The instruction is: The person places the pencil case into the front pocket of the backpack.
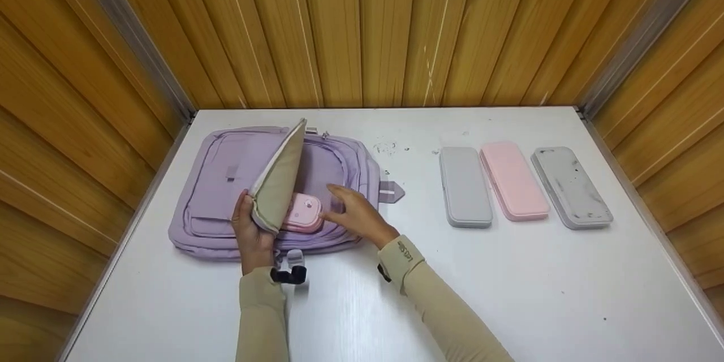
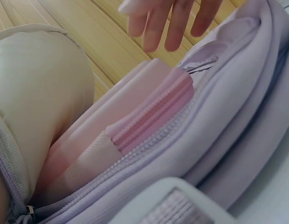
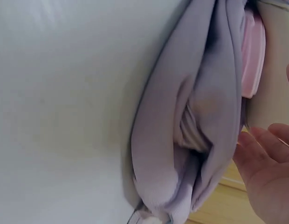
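A lilac backpack (image 1: pixel 209 198) lies on the white table with its front pocket unzipped. My left hand (image 1: pixel 253 240) grips the edge of the pocket's flap (image 1: pixel 287 178), holding it up with the cream lining facing right. Inside the pocket, partly covered by the flap, sits a pink case (image 1: pixel 306 212); its rounded end and darker pink zipper side show in the left wrist view (image 2: pixel 151 112). My right hand (image 1: pixel 362 216) hovers over the pocket's right part, just right of the case, fingers spread and holding nothing. In the right wrist view the case (image 3: pixel 253 56) is apart from those fingers.
On the right of the table lie a plain grey case (image 1: pixel 466 186), a pink case (image 1: pixel 516 181) and a grey case with dark smudges (image 1: pixel 572 188), side by side. A strap tab (image 1: pixel 391 192) sticks out from the backpack's right end. Wood-patterned walls (image 1: pixel 384 28) enclose the back and sides.
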The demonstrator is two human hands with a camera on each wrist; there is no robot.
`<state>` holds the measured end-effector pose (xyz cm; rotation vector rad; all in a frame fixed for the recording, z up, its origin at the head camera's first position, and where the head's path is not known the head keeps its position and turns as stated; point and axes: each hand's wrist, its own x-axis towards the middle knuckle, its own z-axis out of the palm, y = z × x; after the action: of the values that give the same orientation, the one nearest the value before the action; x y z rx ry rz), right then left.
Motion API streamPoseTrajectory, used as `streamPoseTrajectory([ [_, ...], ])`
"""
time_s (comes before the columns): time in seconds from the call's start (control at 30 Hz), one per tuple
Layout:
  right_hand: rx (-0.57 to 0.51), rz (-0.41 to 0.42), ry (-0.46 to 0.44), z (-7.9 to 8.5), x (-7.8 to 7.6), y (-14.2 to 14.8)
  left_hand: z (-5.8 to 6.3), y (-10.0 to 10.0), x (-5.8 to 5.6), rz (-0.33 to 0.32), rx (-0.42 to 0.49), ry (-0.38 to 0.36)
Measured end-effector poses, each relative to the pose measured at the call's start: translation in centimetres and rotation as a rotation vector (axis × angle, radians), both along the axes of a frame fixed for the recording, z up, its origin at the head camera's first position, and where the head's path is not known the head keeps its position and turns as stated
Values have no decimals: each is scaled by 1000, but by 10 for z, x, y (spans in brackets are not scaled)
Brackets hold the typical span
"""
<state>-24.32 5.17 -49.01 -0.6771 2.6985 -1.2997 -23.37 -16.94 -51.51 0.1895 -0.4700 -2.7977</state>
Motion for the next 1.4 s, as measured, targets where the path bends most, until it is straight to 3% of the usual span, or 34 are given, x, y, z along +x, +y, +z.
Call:
streamPoseTrajectory([
  [0.5, -143, -256, 28, 11, -7, 68, -1, 1, -1, 14, -23, -23],
  [0.87, -104, -374, 23, 20, -1, 119, -2, 1, -1, 31, -53, -27],
  [1.17, -79, -501, -12, 18, 7, 154, -4, 1, 0, 10, -47, 5],
  [1.4, -69, -584, -1, 10, 12, 179, -3, 2, 0, 27, -36, -16],
])
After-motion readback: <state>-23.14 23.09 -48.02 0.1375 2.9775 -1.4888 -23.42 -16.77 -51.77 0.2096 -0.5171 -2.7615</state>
